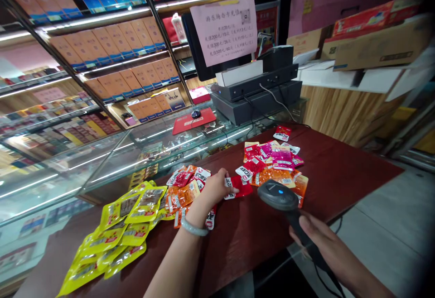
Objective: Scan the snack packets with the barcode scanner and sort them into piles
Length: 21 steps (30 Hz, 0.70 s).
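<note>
Dark red-brown surface (pixel 340 166), warm-coloured packs on top

Red packet (pixel 244 186) at the left hand (pixel 215 185): red body, white printed end. Scanner (pixel 273 194): dark grey, bright blue light (pixel 280 191). Bracelet (pixel 193 228): pale, milky green. Large pouches (pixel 144 205): bright yellow, red marks, clear windows with brown showing. Small orange packets (pixel 185 195): orange, white print. Magenta packets (pixel 282 156): magenta, paler top band. Mouse pad (pixel 202 119): red; mouse (pixel 195 114): dark. Sign (pixel 224 28): pink, black characters, black-and-white QR square. Shelf boxes (pixel 115 40): orange-tan, blue bottoms. Cabinet (pixel 340 108): light wood grain, vertical streaks. Floor (pixel 390 212): grey tile
</note>
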Available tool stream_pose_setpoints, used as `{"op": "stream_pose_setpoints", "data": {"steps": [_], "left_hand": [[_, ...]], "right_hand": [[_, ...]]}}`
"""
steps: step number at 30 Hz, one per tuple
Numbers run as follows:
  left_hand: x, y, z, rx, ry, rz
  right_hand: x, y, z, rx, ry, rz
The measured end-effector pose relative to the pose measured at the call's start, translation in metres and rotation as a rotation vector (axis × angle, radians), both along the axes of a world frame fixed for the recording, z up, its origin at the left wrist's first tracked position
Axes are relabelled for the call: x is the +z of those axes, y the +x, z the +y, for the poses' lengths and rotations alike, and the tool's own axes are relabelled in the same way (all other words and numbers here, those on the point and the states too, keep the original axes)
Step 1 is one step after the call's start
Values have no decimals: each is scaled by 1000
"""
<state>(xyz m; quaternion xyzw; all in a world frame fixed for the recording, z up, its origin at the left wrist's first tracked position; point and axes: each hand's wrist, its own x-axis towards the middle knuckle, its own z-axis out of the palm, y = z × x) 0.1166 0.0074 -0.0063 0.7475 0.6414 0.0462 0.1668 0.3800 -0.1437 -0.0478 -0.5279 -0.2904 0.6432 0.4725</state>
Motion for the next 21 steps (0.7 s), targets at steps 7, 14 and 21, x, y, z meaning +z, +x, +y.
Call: {"op": "stream_pose_setpoints", "data": {"steps": [7,14,21], "left_hand": [[4,-21,-21,29,48,-16],[17,-39,-32,34,39,45],[32,-41,-15,259,370,274]], "right_hand": [[5,-17,7,124,33,-9],[8,-22,8,129,-23,-8],[5,-18,9,129,13,-1]]}}
